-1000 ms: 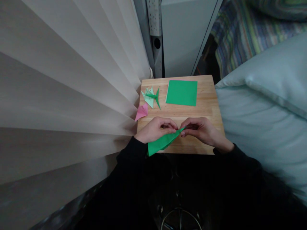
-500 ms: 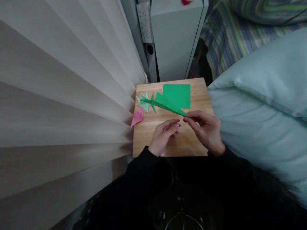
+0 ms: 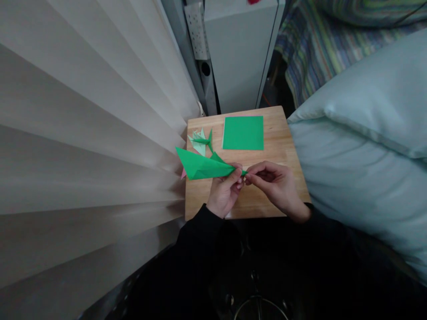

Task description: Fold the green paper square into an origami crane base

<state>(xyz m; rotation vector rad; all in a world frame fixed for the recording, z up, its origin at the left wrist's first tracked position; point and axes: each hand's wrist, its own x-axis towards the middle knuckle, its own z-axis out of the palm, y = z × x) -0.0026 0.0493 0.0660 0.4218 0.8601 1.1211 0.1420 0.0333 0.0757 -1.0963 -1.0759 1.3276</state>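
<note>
One head-worn camera looks steeply down and forward from close above, the small wooden counter [image 3: 267, 200] at frame centre and the curtain [image 3: 83, 133] filling the left.

I see a bright green folded paper [image 3: 203, 168] and green square sheet [image 3: 243, 133] on a pale wooden board [image 3: 267, 155]. The small folded figure [image 3: 199, 143] is mint (a pink one [image 3: 183, 173] peeks out), and the blanket [image 3: 333, 40] is striped green, blue and purple.

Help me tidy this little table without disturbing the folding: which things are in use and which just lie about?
In use: folded green paper, pinched at its tip by left hand and right hand.

Lying about: flat green sheet, small green figure, pink piece, half hidden.
</note>
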